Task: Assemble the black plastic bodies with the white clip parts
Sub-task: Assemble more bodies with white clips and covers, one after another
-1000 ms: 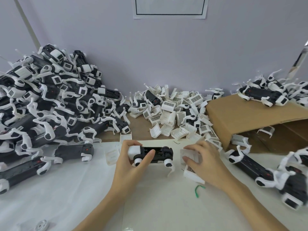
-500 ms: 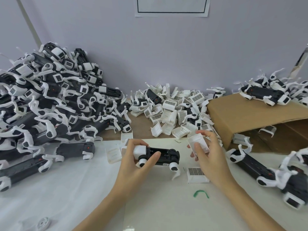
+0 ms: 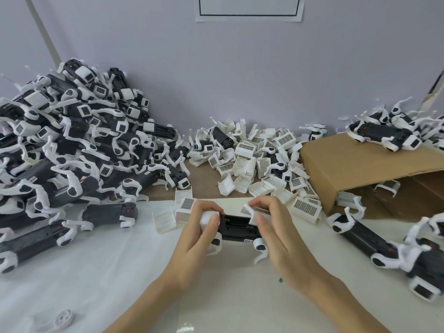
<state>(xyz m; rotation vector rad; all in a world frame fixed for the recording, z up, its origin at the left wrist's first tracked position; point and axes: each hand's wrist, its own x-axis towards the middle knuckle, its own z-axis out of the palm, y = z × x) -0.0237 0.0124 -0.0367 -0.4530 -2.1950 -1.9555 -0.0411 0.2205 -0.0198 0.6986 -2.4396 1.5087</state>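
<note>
A black plastic body point(image 3: 236, 228) with white arm pieces lies crosswise just above the white table sheet in front of me. My left hand point(image 3: 200, 233) grips its white left end between thumb and fingers. My right hand point(image 3: 269, 227) pinches a white clip part point(image 3: 249, 212) and holds it against the right end of the body's top. Most of the clip is hidden by my fingers.
A big heap of black bodies point(image 3: 72, 150) fills the left. Loose white clips point(image 3: 259, 162) lie piled at the back centre. A brown cardboard box point(image 3: 355, 164) lies at right, with more bodies point(image 3: 382, 135) on it and others point(image 3: 365, 239) in front.
My right hand lifted a white clip from the table, carried it left and brought it down onto the body's right end. The left hand kept its grip on the body.
</note>
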